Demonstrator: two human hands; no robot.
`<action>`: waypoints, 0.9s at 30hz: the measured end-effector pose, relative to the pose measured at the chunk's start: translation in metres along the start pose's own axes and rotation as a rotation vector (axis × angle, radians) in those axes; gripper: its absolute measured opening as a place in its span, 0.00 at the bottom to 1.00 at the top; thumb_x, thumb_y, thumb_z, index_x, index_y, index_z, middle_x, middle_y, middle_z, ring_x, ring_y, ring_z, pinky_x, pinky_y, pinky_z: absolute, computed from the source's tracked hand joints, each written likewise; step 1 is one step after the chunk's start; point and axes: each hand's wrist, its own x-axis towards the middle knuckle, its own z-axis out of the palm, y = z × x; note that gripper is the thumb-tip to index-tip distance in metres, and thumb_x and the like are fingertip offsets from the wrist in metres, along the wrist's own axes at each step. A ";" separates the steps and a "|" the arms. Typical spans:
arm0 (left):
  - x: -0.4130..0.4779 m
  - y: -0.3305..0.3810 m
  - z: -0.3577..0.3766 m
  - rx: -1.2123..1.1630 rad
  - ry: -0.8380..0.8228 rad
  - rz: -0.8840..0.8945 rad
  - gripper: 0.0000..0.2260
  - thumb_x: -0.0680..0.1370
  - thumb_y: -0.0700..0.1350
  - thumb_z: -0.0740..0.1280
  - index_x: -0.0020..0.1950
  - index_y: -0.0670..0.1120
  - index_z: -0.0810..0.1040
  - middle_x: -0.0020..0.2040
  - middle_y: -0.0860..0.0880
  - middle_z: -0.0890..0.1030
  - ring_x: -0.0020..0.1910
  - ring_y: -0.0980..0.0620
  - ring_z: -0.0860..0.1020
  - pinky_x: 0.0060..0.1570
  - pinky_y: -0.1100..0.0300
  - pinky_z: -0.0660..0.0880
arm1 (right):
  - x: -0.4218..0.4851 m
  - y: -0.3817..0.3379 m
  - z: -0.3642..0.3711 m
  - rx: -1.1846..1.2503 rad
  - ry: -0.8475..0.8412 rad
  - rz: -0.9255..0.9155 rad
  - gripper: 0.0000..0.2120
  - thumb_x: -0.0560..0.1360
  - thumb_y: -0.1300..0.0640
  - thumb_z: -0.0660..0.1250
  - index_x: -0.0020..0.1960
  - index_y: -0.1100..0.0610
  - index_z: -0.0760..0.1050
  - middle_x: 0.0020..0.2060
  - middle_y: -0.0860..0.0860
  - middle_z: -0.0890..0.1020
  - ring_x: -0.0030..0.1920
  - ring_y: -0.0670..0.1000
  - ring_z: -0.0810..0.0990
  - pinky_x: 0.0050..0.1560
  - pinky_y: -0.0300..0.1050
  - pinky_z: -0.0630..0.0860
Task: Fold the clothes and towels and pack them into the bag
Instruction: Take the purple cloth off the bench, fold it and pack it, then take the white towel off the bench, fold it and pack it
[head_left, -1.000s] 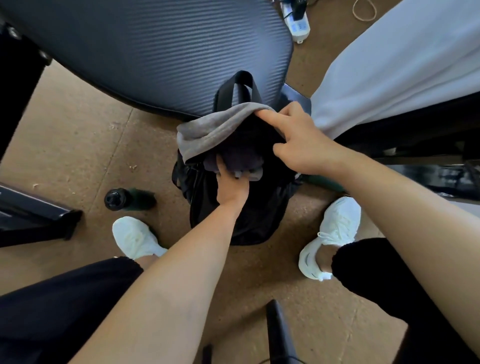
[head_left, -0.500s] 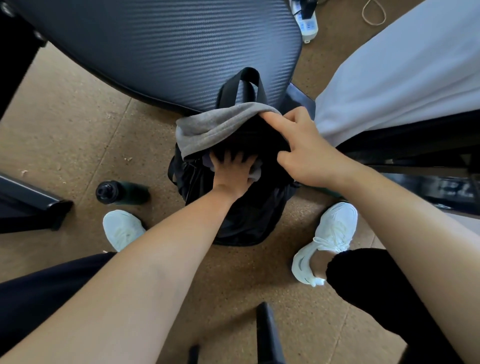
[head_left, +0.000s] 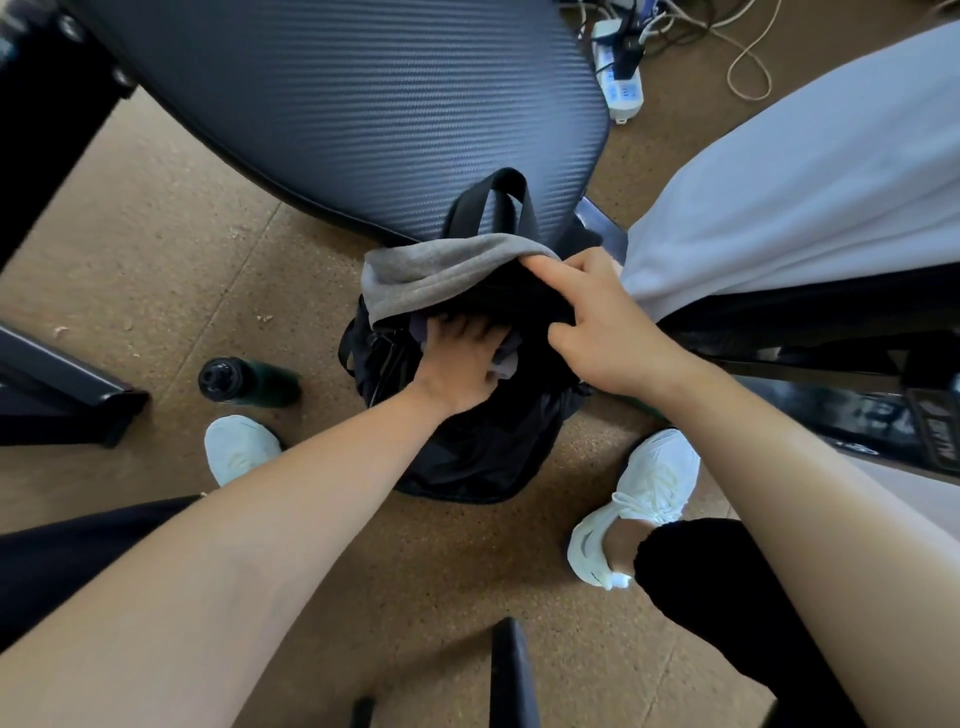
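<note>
Both bare forearms extended forward and down; left grip (head_left: 460, 364) palm-down, fingers spread and pressing; right grip (head_left: 608, 322) just beside it, index finger straight, thumb apart, remaining fingers curled from view.

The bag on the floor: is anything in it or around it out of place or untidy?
Yes. The grey cloth is draped over the far rim of the bag, hanging outside and not tucked in. Small pale scraps lie scattered on the floor left of the bag. Nothing looks damaged or spilled.
</note>
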 end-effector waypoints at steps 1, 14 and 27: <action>-0.013 0.001 -0.003 -0.032 0.055 0.005 0.29 0.74 0.52 0.69 0.76 0.53 0.69 0.70 0.48 0.74 0.68 0.40 0.72 0.65 0.41 0.62 | -0.001 0.000 0.000 -0.005 -0.002 -0.005 0.36 0.76 0.68 0.61 0.78 0.42 0.63 0.58 0.50 0.65 0.65 0.54 0.65 0.70 0.48 0.67; -0.133 0.007 -0.129 -0.308 0.410 0.002 0.09 0.76 0.47 0.70 0.55 0.54 0.85 0.49 0.57 0.86 0.50 0.54 0.83 0.49 0.52 0.80 | -0.043 -0.017 -0.005 -0.220 -0.080 -0.053 0.21 0.77 0.60 0.64 0.70 0.54 0.76 0.67 0.56 0.73 0.71 0.59 0.68 0.70 0.58 0.68; -0.092 0.123 -0.255 -0.795 0.350 0.049 0.07 0.76 0.42 0.73 0.52 0.51 0.85 0.46 0.55 0.86 0.46 0.56 0.83 0.55 0.56 0.80 | -0.141 -0.031 -0.100 0.213 1.431 -0.006 0.08 0.74 0.59 0.67 0.51 0.58 0.82 0.45 0.54 0.80 0.49 0.56 0.77 0.50 0.31 0.65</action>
